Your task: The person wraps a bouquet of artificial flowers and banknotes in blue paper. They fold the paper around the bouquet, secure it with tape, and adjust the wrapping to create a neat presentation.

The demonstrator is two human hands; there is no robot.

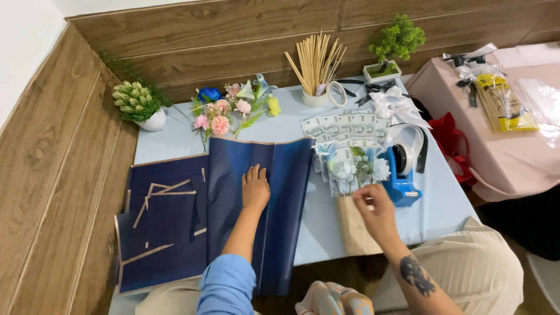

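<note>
My left hand (255, 189) lies flat, fingers spread, on a large dark blue wrapping sheet (280, 186) that hangs over the front edge of the light blue table (440, 204). My right hand (376, 213) holds a small bouquet (350, 169) of white flowers and folded banknotes wrapped in clear film, with a tan paper base (354, 230). A blue tape dispenser (403, 169) stands just right of the bouquet.
More dark blue sheets (166, 227) are stacked at the left. At the back stand pink artificial flowers (224, 116), a white pot of green buds (139, 105), a cup of wooden sticks (315, 64), a tape roll (336, 93), white ribbon bows (394, 105), a small potted plant (394, 49). A pink-covered table (501, 151) stands right.
</note>
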